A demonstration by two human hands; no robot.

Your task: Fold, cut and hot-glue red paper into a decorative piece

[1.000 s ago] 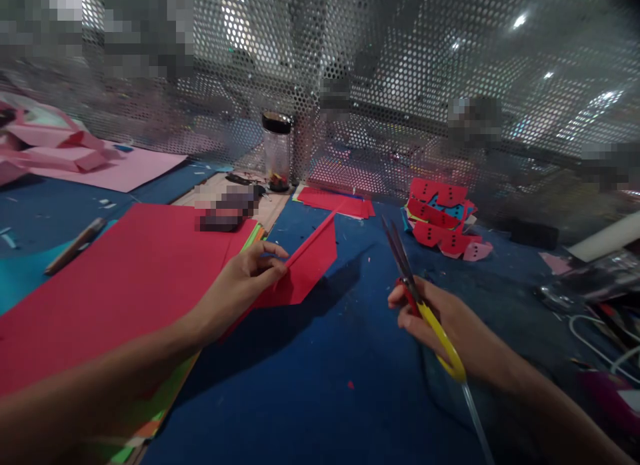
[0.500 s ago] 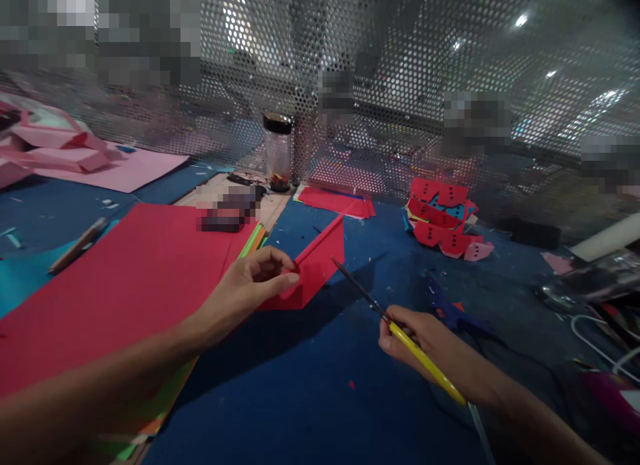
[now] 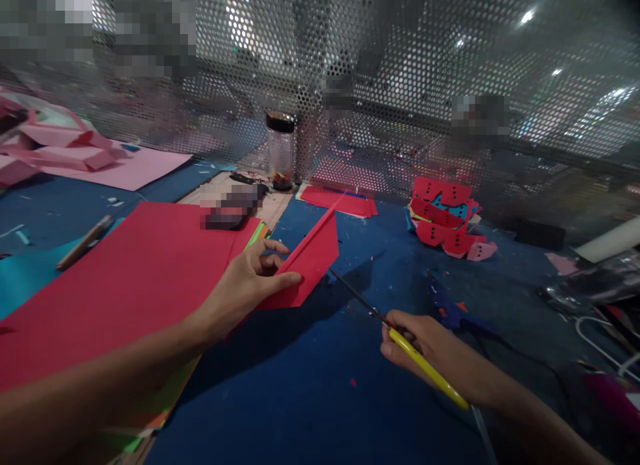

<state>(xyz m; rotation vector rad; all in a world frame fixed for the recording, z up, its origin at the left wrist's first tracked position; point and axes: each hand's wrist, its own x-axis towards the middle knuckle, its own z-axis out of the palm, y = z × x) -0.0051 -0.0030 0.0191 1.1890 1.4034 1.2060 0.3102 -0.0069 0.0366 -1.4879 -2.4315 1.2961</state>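
Observation:
My left hand pinches a folded piece of red paper and holds it up over the blue work surface. My right hand grips yellow-handled scissors. Their dark blades point up-left, and the tip sits right at the lower right edge of the red paper. My left forearm lies across a large red sheet on top of a stack of coloured paper.
A pile of red cut-outs with black dots lies at the back right, flat red sheets behind the paper. A dark-lidded jar stands against the perforated metal wall. Pink paper lies far left, a glue gun and cables right.
My right hand swung the scissors from upright down to the left, bringing the blade tip to the red paper's edge. My left hand kept hold of the paper and turned it slightly.

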